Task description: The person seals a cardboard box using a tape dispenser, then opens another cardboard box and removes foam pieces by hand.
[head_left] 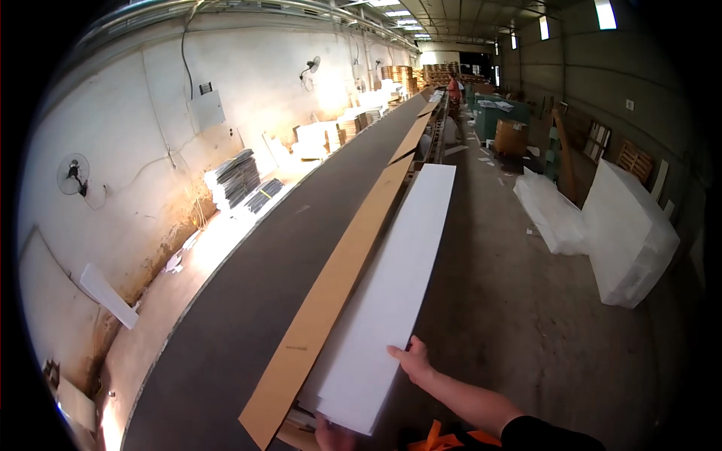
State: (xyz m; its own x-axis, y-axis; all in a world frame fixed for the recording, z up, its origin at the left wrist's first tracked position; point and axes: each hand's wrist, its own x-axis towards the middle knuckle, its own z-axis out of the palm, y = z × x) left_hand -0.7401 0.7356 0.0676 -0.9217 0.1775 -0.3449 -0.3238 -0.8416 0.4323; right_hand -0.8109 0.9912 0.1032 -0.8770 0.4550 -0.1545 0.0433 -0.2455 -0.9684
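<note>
A long white board point(395, 278), with others stacked under its near end, lies lengthwise beside a brown cardboard strip point(331, 301). My right hand point(413, 359) grips the right edge of the board, thumb on top and fingers at the side. At the near end, my left hand point(331, 434) touches the underside of the stack; its fingers are partly hidden beneath the boards. The cardboard strip rests along the right edge of a long dark conveyor belt point(248, 308).
Wrapped white foam blocks point(628, 233) stand on the floor at right. Farther back are a brown carton point(511, 138), a green bin point(489, 116) and a person point(453, 89) beside the line. Dark stacked sheets point(233, 180) and a wall fan point(73, 174) are at left.
</note>
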